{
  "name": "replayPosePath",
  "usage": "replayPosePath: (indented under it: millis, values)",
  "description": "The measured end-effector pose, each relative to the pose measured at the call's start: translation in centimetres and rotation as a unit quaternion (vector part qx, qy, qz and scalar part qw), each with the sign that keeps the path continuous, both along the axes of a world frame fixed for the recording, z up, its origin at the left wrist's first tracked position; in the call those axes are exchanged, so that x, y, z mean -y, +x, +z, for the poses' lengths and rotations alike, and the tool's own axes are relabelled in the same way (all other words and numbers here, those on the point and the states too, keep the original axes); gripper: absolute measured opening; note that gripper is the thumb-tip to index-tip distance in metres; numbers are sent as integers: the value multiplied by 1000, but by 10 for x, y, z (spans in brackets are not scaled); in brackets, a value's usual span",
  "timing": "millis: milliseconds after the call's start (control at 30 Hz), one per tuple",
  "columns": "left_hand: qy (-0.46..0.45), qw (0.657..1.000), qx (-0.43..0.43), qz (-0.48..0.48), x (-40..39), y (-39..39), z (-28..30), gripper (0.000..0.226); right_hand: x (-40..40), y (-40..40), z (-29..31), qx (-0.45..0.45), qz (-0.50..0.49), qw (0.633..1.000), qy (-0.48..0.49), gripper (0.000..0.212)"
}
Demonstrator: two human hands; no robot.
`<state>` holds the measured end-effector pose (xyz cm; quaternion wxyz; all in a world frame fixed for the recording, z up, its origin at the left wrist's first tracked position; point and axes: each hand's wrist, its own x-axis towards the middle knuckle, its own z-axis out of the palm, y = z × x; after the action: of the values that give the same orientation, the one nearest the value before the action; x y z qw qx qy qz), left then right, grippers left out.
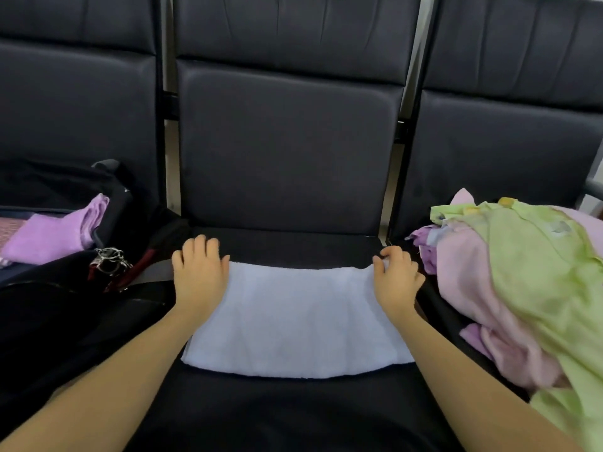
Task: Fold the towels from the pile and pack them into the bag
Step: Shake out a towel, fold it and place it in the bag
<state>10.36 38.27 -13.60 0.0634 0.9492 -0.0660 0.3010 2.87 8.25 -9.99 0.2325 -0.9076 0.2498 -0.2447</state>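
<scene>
White towel (298,318), flat on seat (293,412): left hand (199,272) pressing far corner, fingers straight; right hand (396,275) pinching opposite corner (bag (65,321) left, pile (522,282) right).

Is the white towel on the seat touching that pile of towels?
Apart. The head view shows dark seat between the white towel and the towel pile.

Black padded seats (284,151), metal keyring (109,260)
</scene>
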Motion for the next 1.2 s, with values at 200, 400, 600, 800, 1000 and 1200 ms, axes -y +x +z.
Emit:
replayPosePath:
  millis: [200,400,600,800,1000,1200]
  values:
    - [100,968,-149,-177,25,-40,-21,74,-29,-15,-28,-106,212,960,-147,46]
    - [125,942,-279,-142,18,-71,-36,94,-29,-54,-47,-298,228,895,-242,87]
    - [143,916,-337,-164,12,-109,-31,78,-33,-91,-42,-357,239,868,-249,60]
    - [20,916,-355,-185,0,-127,-13,55,-43,-109,-33,-345,248,883,-199,56]
    - [47,964,-262,4,-17,-135,-11,112,-58,-109,-30,-279,302,887,-213,51]
    - [41,977,-206,-30,-20,-139,-18,52,-66,-104,-35,-270,341,874,-215,50]
